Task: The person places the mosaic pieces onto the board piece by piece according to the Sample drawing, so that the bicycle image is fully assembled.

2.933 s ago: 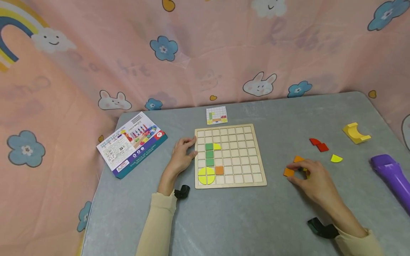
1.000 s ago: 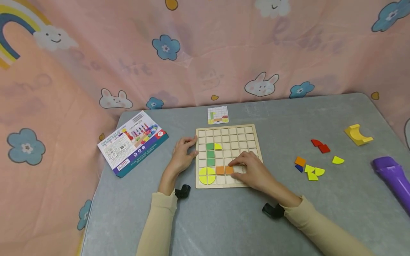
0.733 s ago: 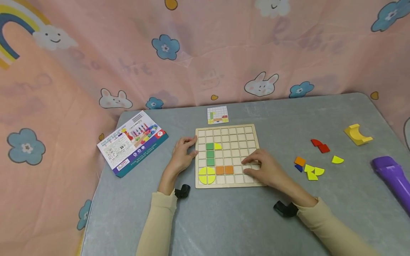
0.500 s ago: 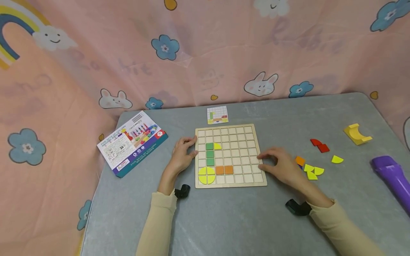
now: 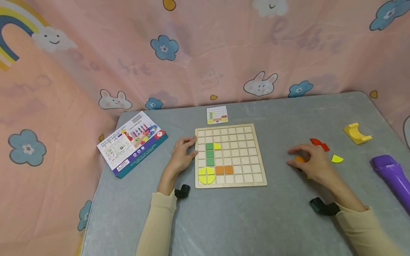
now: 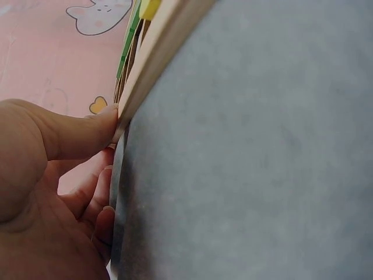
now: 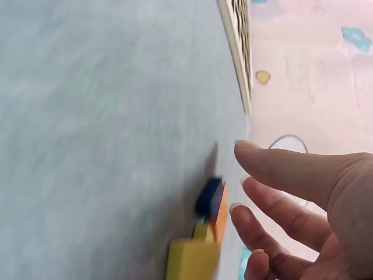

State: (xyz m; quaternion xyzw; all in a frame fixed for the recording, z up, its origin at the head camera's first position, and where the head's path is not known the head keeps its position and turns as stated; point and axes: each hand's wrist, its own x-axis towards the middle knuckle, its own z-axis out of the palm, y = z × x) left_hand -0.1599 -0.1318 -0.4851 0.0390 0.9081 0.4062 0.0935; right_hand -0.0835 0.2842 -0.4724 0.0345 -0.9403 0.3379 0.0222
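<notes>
A wooden grid board [image 5: 243,153] lies on the grey table. Green squares [image 5: 209,154], yellow quarter-circles [image 5: 206,175] and two orange squares [image 5: 224,170] sit in its cells. My left hand [image 5: 182,156] touches the board's left edge with thumb and fingertip; the left wrist view has the thumb [image 6: 87,131] against the wooden side. Over the loose tiles, my right hand [image 5: 315,165] hovers with thumb and fingers apart and nothing between them. Below it are an orange square [image 5: 300,159], a blue tile [image 7: 208,197] and yellow tiles [image 7: 195,259], partly hidden by the hand in the head view.
A pattern card [image 5: 217,115] lies behind the board, and a printed box [image 5: 132,144] at the left. Two red tiles [image 5: 320,144], a yellow quarter-circle [image 5: 337,159], a yellow arch block [image 5: 356,133] and a purple object [image 5: 392,181] are on the right.
A second orange square was set in the board beside the first. My right hand let it go and moved right, back over the loose tiles. The left hand stayed at the board's edge.
</notes>
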